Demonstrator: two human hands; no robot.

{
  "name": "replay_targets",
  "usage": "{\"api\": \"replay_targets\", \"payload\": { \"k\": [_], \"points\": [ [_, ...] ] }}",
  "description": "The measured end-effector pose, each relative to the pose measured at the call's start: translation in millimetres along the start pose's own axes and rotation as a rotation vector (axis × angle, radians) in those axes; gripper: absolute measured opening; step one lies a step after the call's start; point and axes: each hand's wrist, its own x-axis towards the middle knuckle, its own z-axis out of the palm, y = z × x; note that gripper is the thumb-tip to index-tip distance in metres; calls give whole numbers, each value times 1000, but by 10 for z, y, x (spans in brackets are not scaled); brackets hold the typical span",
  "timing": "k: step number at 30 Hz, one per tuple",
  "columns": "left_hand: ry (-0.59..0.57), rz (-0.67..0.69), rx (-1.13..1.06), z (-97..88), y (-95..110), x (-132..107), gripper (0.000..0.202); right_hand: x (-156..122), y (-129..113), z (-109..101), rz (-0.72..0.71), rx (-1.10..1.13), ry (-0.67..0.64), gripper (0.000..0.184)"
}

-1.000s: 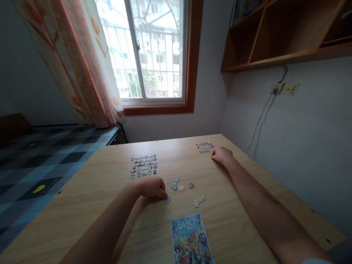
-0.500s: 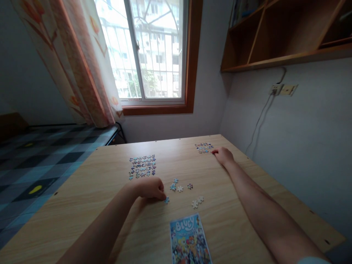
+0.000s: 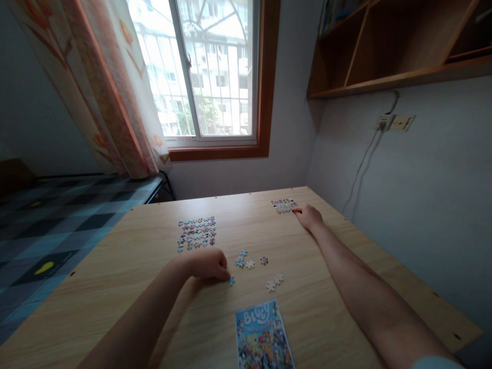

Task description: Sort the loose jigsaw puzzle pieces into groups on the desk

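My left hand (image 3: pixel 209 263) rests curled on the wooden table (image 3: pixel 115 266), its fingertips touching a small blue puzzle piece (image 3: pixel 231 281). My right hand (image 3: pixel 308 216) reaches far across the table, its fingers at the edge of a small group of puzzle pieces (image 3: pixel 282 205); I cannot see whether they hold one. A few loose pieces (image 3: pixel 249 262) lie between my arms, with two pale ones (image 3: pixel 275 282) nearer me. A larger spread of pieces (image 3: pixel 196 233) lies to the left. A colourful "Bluey" picture card (image 3: pixel 263 335) lies close to me.
The table stands in a corner against a grey wall with a socket and cable (image 3: pixel 386 123). Wooden shelves (image 3: pixel 384 46) hang above. A window (image 3: pixel 211 72) with a patterned curtain (image 3: pixel 103 87) is ahead. A bed with a checked cover (image 3: pixel 57 220) stands left.
My right hand has slid a little further forward, up to the far group of pieces. My left hand has stayed on the blue piece. The view has shifted slightly.
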Motion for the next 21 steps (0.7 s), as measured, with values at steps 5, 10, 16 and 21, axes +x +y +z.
{"api": "replay_targets", "payload": {
  "k": [5,10,16,21],
  "points": [
    [13,8,8,10,-20,17,28,-2,-14,8,3,7,16,30],
    [17,7,4,12,-30,13,28,-26,0,4,27,37,75,32],
    [23,11,-3,19,-47,31,29,-53,-18,-97,75,96,206,39],
    [10,14,2,18,-35,26,27,-109,-368,-213,-247,246,33,32]
  ]
}}
